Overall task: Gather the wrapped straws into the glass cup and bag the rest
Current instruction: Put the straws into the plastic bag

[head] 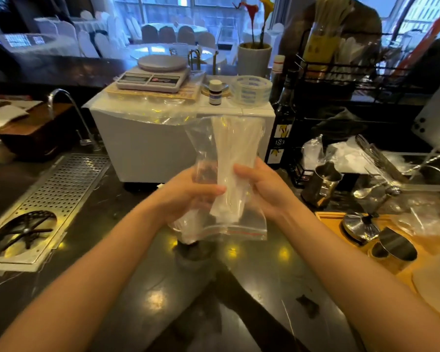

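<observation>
I hold a clear zip bag upside down in front of me, its red-lined zip edge hanging lowest. A bundle of white wrapped straws stands inside it, reaching up past my fingers. My left hand grips the bag and bundle from the left. My right hand grips them from the right. A clear glass cup stands on the dark counter just under my left hand, partly hidden by hand and bag; whether it holds straws I cannot tell.
A white appliance with a kitchen scale, small bottle and tape rolls stands behind. A perforated drain tray lies left. Dark bottle, steel pitcher, spoons and plastic bags crowd the right; a wooden tray holds steel cups.
</observation>
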